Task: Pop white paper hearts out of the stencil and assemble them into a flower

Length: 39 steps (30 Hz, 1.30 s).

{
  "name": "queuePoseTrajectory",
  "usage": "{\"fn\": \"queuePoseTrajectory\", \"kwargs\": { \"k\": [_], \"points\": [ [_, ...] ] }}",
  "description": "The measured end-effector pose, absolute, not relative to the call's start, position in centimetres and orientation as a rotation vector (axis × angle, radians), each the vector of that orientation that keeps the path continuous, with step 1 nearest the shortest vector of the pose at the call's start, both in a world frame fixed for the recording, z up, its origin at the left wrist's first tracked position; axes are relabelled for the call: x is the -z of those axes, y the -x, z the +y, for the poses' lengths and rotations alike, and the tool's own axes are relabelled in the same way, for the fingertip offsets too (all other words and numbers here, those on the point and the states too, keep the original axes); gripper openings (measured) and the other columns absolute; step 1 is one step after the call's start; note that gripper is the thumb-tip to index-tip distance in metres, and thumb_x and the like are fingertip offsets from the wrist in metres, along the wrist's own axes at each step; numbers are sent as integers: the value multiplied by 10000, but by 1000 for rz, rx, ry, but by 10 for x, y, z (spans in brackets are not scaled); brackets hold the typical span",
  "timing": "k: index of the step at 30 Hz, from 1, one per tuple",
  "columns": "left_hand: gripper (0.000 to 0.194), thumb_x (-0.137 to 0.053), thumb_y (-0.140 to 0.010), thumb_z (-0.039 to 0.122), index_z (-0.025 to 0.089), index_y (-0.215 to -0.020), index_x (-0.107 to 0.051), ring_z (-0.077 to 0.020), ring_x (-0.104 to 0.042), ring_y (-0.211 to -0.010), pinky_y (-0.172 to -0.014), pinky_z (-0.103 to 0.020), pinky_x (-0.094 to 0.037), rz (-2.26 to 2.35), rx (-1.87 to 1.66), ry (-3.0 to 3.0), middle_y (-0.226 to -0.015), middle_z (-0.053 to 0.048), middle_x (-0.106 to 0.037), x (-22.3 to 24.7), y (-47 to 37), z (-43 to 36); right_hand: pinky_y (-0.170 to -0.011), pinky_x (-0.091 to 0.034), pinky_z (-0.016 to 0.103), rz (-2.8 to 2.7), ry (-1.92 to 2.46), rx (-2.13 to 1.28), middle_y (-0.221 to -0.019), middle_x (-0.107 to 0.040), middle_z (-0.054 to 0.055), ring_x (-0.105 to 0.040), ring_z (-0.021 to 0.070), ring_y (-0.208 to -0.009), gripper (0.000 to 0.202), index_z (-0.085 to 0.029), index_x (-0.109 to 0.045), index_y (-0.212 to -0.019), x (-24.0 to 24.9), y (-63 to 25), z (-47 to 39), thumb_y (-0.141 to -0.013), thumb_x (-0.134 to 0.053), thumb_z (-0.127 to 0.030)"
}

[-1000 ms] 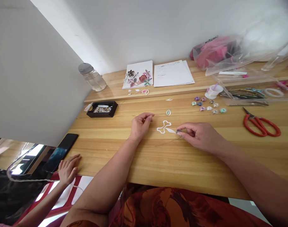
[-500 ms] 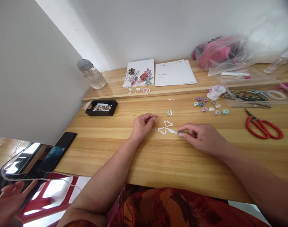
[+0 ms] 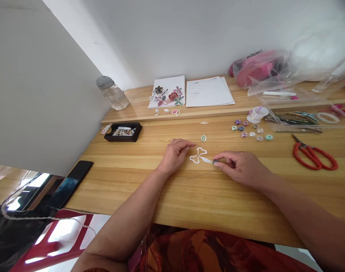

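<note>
My right hand (image 3: 237,166) pinches a small dark thread bobbin (image 3: 215,161) between thumb and fingertips. The bobbin is at the pointed tip of a white leaf-shaped paper piece (image 3: 206,159). A thin thread trails over the wood below it. Beside the leaf piece lies a wavy white paper cutout (image 3: 194,159), an outline shape. My left hand (image 3: 175,155) rests at the cutout's left, index finger stretched toward its upper edge and thumb a little apart; I cannot tell whether it touches. Just beyond lies a small green-and-white leaf (image 3: 203,138).
Several coloured thread bobbins (image 3: 252,134) lie at the right, near red-handled scissors (image 3: 314,155) and a white spool (image 3: 257,114). A black bead tray (image 3: 136,133), a phone (image 3: 76,179) and a water bottle (image 3: 115,96) are left. Paper sheets (image 3: 212,94) lie on the back ledge.
My left hand has moved right, closer to the cutout, and its index finger has stretched out. The right hand still holds the bobbin. Another person's hand at lower left has almost left view.
</note>
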State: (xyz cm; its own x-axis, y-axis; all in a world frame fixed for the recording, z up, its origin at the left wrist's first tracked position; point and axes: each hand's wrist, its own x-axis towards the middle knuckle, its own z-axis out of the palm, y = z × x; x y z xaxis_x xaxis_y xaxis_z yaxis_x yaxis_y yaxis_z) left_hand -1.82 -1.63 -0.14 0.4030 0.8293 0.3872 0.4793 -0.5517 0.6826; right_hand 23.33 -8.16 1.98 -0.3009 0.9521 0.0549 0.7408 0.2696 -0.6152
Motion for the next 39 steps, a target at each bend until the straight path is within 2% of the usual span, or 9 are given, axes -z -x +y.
{"fn": "queuePoseTrajectory", "kwargs": {
  "k": [4,10,19,24,28,32,39],
  "points": [
    [270,-492,-946,176,229,-1101,-706,-211,-626,-1051,-983,-417,-438,1113,-945,-2221,-1069,-48,-740,0,18,-18,-530,-326,269,-2128,1512,-698,-576,-592,-31,-481,125,-503,296,-234,-725,-1025,-19,-233,-82,-912,-550,-445],
    [222,-536,-926,182,226,-1029,-728,-195,-650,-933,-902,-385,-481,1081,-996,-2208,-970,-44,-755,0,16,-18,-533,-324,270,-2125,1511,-730,-588,-597,-30,-486,129,-514,275,-233,-721,-1027,-21,-233,-83,-926,-541,-414],
    [196,-561,-927,238,247,-976,-750,-202,-658,-899,-851,-377,-507,1105,-1035,-2112,-930,-39,-758,3,15,-16,-570,-358,273,-2093,1520,-769,-684,-670,-11,-539,144,-567,246,-240,-722,-1029,-30,-231,-85,-922,-547,-378],
    [275,-473,-979,251,261,-1075,-730,-210,-618,-993,-937,-404,-454,1037,-982,-2140,-1008,-52,-742,-1,14,-20,-562,-341,277,-2090,1542,-798,-666,-666,-7,-537,152,-566,267,-239,-714,-1027,-27,-231,-85,-934,-525,-403],
    [327,-437,-996,243,314,-1218,-668,-218,-538,-1125,-1032,-442,-352,1025,-835,-2197,-1133,-33,-712,-5,11,-27,-565,-334,267,-2092,1555,-794,-655,-659,-19,-532,140,-564,263,-246,-713,-1021,-24,-232,-84,-933,-530,-413],
    [366,-415,-1003,231,350,-1286,-615,-231,-451,-1220,-1069,-463,-268,1069,-721,-2289,-1163,2,-708,-2,8,-29,-575,-341,264,-2097,1564,-778,-673,-662,-16,-539,139,-581,256,-245,-717,-1001,-25,-231,-84,-932,-530,-406],
    [335,-449,-986,204,320,-1234,-642,-221,-500,-1144,-1024,-444,-292,1254,-824,-2277,-1112,10,-728,2,9,-25,-587,-362,262,-2114,1519,-756,-713,-683,-10,-544,136,-586,267,-251,-723,-1019,-23,-232,-83,-937,-524,-408]
  ]
}}
